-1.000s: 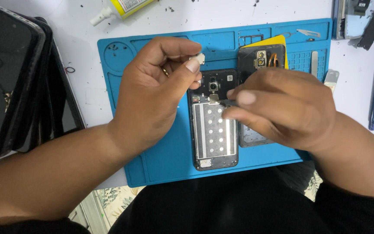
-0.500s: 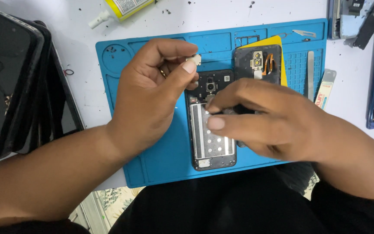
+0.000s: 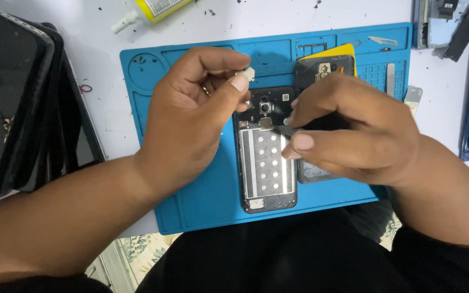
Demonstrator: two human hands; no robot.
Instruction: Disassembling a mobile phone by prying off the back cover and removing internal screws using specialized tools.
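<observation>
A yellow-labelled glue tube with a white nozzle (image 3: 147, 10) lies at the top edge, on the white tabletop (image 3: 109, 103). The left hand (image 3: 191, 116) is curled nearly closed, pinching a small pale metal part (image 3: 249, 73) between thumb and forefinger. The right hand (image 3: 348, 133) is closed round a thin dark tool (image 3: 286, 130), its tip touching the opened black phone with its silver perforated plate (image 3: 264, 163). The phone lies on a blue silicone repair mat (image 3: 191, 206). Dark tablet-like slabs (image 3: 17, 103) sit stacked at the left.
</observation>
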